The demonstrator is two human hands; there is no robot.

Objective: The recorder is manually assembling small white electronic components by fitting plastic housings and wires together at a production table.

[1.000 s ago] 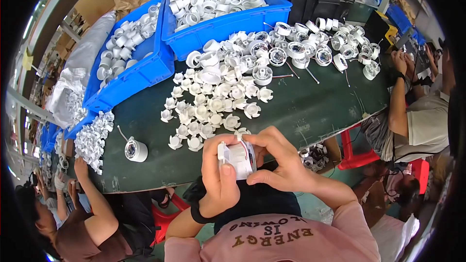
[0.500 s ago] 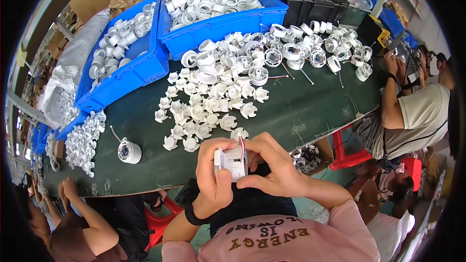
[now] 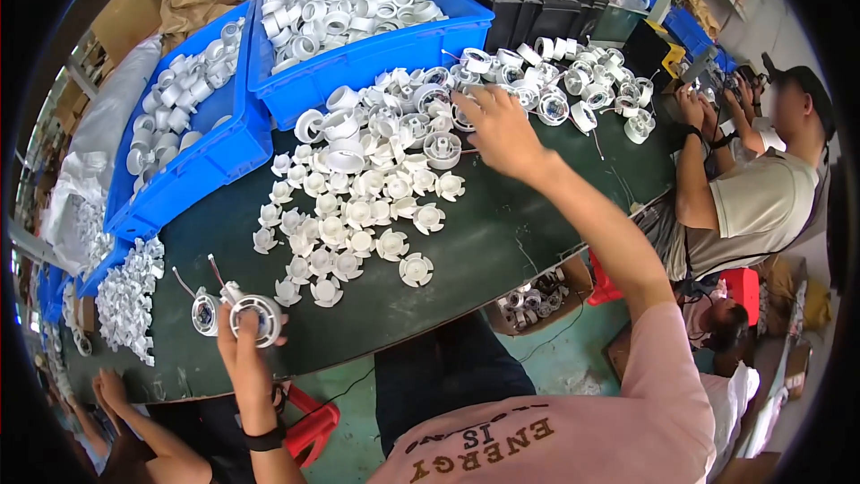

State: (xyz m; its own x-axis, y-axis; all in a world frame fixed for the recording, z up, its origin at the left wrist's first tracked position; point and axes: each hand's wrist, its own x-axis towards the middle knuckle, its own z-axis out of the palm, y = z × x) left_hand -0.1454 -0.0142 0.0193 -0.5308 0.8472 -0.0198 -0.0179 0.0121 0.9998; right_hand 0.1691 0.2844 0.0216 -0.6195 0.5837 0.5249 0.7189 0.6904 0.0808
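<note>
My left hand [image 3: 249,363] is closed on a white round housing [image 3: 266,314] with a ring-shaped face, held low over the table's near left. Just left of it, another round housing [image 3: 205,315] with a thin wire stands on the green table [image 3: 412,309]. My right arm stretches far across the table. My right hand [image 3: 503,133] is over the pile of white housings [image 3: 442,151], fingers apart, the fingertips at one partly hidden housing. Between my hands lies a spread of white finned caps [image 3: 359,213].
Behind the pile stand two blue bins [image 3: 376,52] of white fittings and a black crate [image 3: 546,13] of small white parts. A heap of small white pieces [image 3: 127,300] lies at left. Co-workers sit at both sides. A carton [image 3: 542,300] sits below the table edge.
My hands were together in front of me around a white housing. The left has since moved left with a housing, beside the standing one; the right has reached forward to the pile.
</note>
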